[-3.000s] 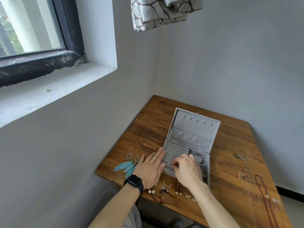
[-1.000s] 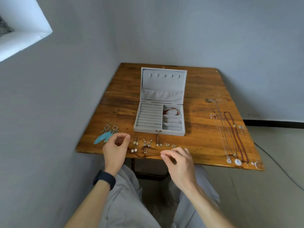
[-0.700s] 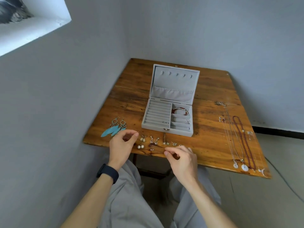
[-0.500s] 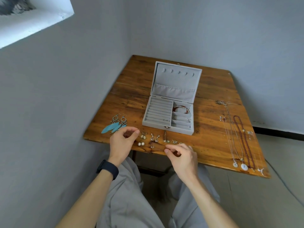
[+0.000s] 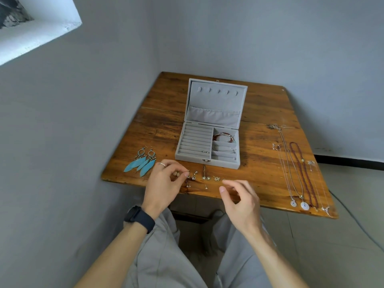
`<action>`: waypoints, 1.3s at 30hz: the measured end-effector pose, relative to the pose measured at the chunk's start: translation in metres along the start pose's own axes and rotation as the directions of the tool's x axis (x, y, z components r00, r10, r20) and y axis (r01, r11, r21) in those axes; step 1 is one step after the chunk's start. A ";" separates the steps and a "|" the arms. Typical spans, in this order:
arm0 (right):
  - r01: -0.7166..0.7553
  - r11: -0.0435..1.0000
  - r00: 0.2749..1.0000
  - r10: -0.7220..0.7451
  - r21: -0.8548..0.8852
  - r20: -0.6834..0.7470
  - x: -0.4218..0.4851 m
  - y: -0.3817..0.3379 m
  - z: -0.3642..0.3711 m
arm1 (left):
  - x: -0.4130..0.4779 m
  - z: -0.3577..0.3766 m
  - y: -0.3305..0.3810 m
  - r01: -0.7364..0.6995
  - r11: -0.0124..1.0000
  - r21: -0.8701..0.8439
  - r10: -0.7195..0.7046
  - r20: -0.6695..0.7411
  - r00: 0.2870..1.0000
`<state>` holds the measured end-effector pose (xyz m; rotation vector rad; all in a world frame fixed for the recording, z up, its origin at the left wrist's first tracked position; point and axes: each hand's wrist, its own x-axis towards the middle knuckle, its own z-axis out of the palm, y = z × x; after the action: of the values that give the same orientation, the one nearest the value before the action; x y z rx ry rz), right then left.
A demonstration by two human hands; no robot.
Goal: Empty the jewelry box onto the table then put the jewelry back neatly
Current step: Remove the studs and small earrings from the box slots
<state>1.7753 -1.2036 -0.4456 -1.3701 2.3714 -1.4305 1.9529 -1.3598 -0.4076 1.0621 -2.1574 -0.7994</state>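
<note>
The grey jewelry box (image 5: 207, 157) stands open mid-table, lid upright. Its right compartments hold a red bracelet (image 5: 224, 136) and a thin silver one (image 5: 226, 149); a small ring (image 5: 204, 151) sits in the ring rolls. Small stud earrings (image 5: 207, 178) lie in a row in front of the box. My left hand (image 5: 164, 185) is at the row's left end, fingers curled and pinching a small earring (image 5: 187, 174) beside a pearl pair (image 5: 176, 173). My right hand (image 5: 239, 198) hovers at the row's right end, thumb and forefinger loosely curled and apart, nothing between them.
Turquoise feather earrings (image 5: 142, 163) lie at the table's left front. Several necklaces (image 5: 299, 169), one of dark red beads, stretch along the right side. The wooden table (image 5: 261, 109) fits into a grey wall corner. My knees are under its front edge.
Three seconds ago both hands were at the box's ring rolls. They have pulled back to the stud row; my left hand has since closed on an earring and my right fingers have loosened.
</note>
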 end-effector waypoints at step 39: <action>-0.019 0.938 1.000 0.013 -0.345 -0.019 -0.015 0.035 -0.012 | 0.000 0.022 0.025 -0.199 0.917 0.345 0.132 0.208 0.969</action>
<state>1.7558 -1.1790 -0.4698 -1.4028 2.7367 -1.0565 1.9256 -1.3423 -0.4034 0.9918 -2.5826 -0.4386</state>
